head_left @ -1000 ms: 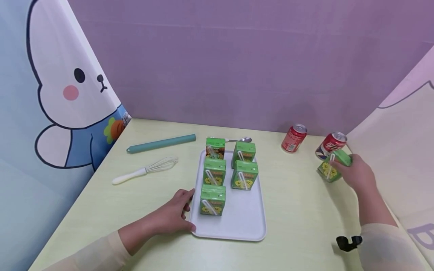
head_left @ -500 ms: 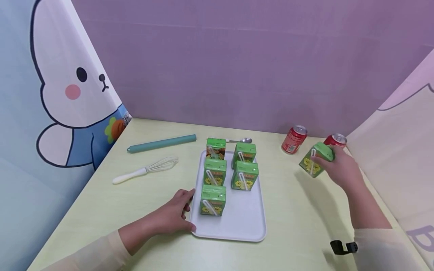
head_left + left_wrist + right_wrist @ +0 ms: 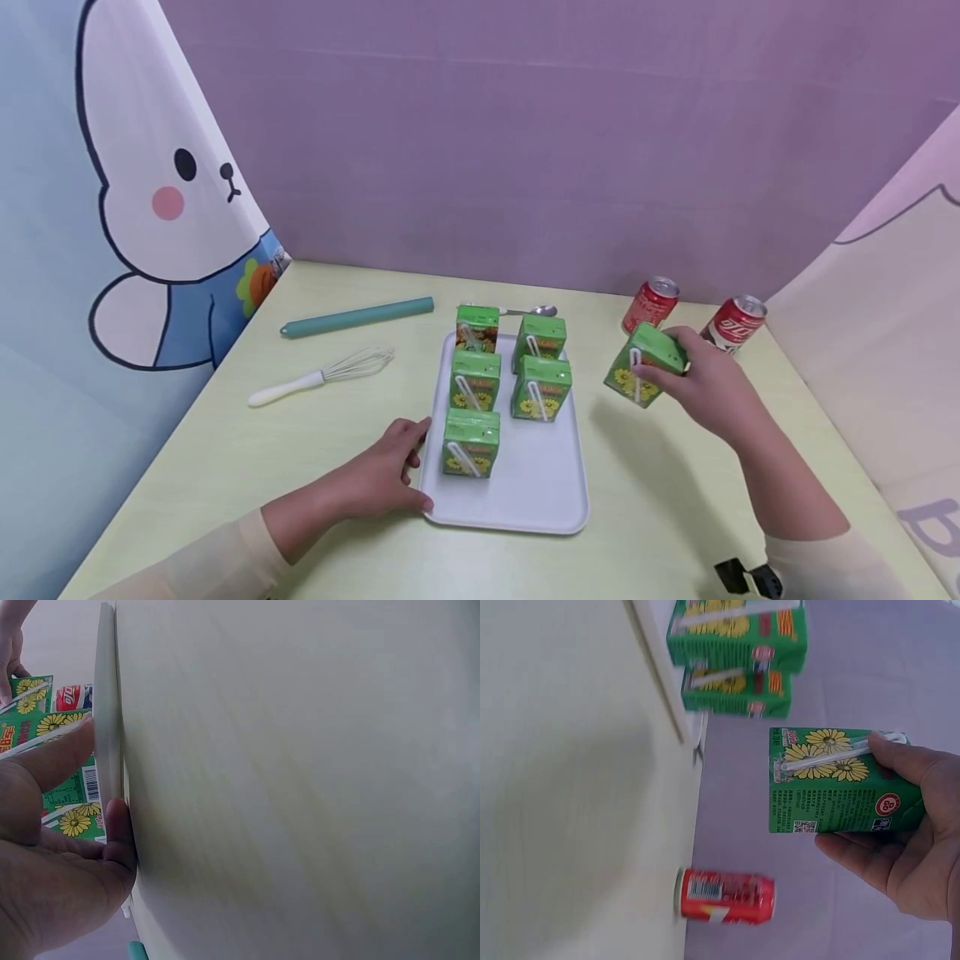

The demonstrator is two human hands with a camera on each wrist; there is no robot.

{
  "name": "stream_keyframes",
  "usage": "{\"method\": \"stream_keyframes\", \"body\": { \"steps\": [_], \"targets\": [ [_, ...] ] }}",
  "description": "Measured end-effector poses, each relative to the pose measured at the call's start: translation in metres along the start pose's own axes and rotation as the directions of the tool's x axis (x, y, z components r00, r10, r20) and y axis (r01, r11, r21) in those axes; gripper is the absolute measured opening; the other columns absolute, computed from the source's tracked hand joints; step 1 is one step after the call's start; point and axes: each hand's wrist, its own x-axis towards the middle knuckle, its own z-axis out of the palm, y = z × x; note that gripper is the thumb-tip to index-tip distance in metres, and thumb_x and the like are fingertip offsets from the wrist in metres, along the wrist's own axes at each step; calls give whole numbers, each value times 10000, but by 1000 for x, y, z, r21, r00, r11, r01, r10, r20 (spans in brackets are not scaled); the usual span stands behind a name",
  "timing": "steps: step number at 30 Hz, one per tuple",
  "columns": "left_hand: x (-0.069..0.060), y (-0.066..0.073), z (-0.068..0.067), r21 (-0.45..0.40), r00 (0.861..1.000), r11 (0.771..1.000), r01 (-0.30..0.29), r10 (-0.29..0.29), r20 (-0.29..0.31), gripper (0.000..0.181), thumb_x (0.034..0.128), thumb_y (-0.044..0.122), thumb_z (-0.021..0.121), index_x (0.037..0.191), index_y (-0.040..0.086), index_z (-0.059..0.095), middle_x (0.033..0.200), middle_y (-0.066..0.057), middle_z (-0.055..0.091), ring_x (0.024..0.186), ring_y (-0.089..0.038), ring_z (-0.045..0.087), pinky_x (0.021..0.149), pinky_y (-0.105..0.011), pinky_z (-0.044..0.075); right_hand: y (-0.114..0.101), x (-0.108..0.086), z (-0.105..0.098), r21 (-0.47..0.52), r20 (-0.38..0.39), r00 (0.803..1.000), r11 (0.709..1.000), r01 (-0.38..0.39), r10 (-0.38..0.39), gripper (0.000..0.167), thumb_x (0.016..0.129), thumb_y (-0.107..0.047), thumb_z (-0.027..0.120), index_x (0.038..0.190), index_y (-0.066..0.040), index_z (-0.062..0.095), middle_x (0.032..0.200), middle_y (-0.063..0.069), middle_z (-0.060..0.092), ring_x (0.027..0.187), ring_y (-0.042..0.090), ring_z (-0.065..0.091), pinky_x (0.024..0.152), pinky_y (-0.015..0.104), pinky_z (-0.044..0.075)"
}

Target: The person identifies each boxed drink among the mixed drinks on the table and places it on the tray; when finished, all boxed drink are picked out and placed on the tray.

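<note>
My right hand (image 3: 708, 383) grips a green drink carton (image 3: 643, 367) by its upper part, a little tilted and raised above the table right of the tray. In the right wrist view, yellow flowers and a white straw show on that carton (image 3: 832, 784). My left hand (image 3: 386, 471) holds the left rim of the white tray (image 3: 540, 508) near its front corner. The left wrist view has the thumb (image 3: 67, 754) and a finger on either side of the tray's edge (image 3: 109, 697). Several similar cartons (image 3: 471, 446) stand on the tray in two columns, three left and two right.
Two red drink cans, one nearer (image 3: 651, 304) and one farther right (image 3: 735, 323), stand at the back right. A spoon (image 3: 543, 311) lies behind the tray. A teal rod (image 3: 356, 317) and a white-handled whisk (image 3: 322, 379) lie to the left. A purple cloth (image 3: 525, 167) hangs behind the table.
My right hand has carried the green carton leftward, away from the right-hand can and toward the tray. That can now shows more fully. The left hand and tray have stayed put.
</note>
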Motion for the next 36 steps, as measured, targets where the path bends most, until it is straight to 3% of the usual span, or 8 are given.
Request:
{"method": "stream_keyframes", "body": {
  "steps": [5, 15, 26, 36],
  "targets": [
    [0, -1, 0, 6, 1000, 1000, 4, -4, 4, 1119, 692, 270, 889, 1551, 22, 216, 1186, -65, 404, 851, -141, 492, 703, -244, 446, -21, -10, 7, 0, 44, 999, 1000, 24, -24, 718, 831, -645, 644, 1300, -122, 498, 981, 66, 639, 840, 229, 577, 666, 345, 460],
    [0, 0, -1, 9, 1000, 1000, 8, -8, 6, 1114, 700, 262, 887, 1551, 22, 210, 1168, -60, 402, 847, -144, 494, 708, -246, 444, -49, -30, 23, 52, 62, 992, 993, 109, -113, 604, 825, -569, 706, 1273, -198, 547, 932, -26, 624, 809, 169, 552, 690, 334, 462],
    [-1, 2, -1, 9, 1000, 1000, 10, -10, 3, 1107, 700, 246, 886, 1550, 20, 214, 1183, -63, 405, 855, -149, 494, 711, -247, 444, -65, -41, 42, 83, 107, 978, 982, 170, -178, 542, 820, -539, 724, 1242, -233, 575, 932, -106, 628, 797, 105, 562, 694, 314, 475],
    [-1, 2, -1, 4, 1000, 1000, 0, 0, -1, 1117, 688, 251, 895, 1548, 17, 221, 1197, -77, 405, 854, -156, 492, 711, -249, 443, -70, -43, 73, 118, 169, 962, 974, 194, -213, 538, 804, -473, 767, 1256, -256, 570, 1033, -114, 629, 835, 67, 573, 714, 283, 494]
  ]
}}
